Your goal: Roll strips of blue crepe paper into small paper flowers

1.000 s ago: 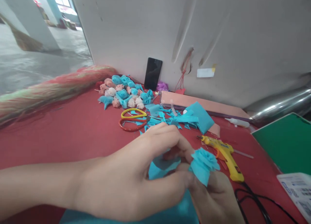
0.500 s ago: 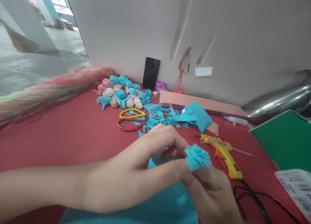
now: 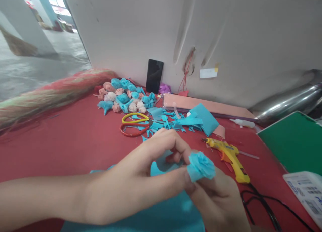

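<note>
Blue paper flower [image 3: 201, 165] pinched between both hands above the red table [image 3: 75, 134].

The left hand [image 3: 130, 188] and right hand [image 3: 221, 201] both clasp its base, seemingly by the fingertips; squeezing could crush the petals. The glue gun [image 3: 230, 155] lies just beside, its cord [image 3: 261, 205] close enough to snag; scissors [image 3: 134, 124] and blue scraps [image 3: 176, 122] lie beyond.

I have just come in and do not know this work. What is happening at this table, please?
A person is holding a small blue paper flower between both hands: the left hand pinches its side, and the right hand grips it from below. Blue paper sheet lies under the hands. On the red table are a yellow glue gun, scissors, blue scraps and a pile of finished flowers.
</note>
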Motion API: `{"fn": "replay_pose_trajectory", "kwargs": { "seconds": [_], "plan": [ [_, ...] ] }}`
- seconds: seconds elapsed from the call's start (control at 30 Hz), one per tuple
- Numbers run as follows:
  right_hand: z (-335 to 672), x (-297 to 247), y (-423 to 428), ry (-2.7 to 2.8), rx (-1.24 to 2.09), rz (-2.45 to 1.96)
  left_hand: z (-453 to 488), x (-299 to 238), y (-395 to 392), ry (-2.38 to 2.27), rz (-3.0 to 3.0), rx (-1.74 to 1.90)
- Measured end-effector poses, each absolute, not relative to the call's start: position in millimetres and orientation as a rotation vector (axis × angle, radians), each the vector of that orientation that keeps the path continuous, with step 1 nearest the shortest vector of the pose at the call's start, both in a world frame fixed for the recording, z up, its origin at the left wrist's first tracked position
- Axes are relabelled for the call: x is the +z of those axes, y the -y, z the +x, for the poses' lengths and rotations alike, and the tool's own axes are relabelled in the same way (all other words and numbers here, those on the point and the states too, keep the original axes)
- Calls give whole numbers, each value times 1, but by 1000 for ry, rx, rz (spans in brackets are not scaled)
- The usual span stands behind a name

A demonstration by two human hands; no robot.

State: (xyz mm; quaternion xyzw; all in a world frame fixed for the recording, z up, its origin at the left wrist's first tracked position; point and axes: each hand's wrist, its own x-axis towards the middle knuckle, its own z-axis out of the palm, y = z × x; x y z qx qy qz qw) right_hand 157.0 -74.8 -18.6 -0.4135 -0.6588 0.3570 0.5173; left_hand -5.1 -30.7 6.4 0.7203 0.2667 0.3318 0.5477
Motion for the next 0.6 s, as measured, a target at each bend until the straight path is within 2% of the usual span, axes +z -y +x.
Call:
{"fn": "replay_pose_trajectory", "kwargs": {
  "seconds": [0.3,0.6],
  "plan": [
    [155,-9,74,1592,706,-941,-9,10,29,-544,1712,748],
    [153,-10,72,1527,708,-914,-8,8,29,-522,1682,749]
  ]
}}
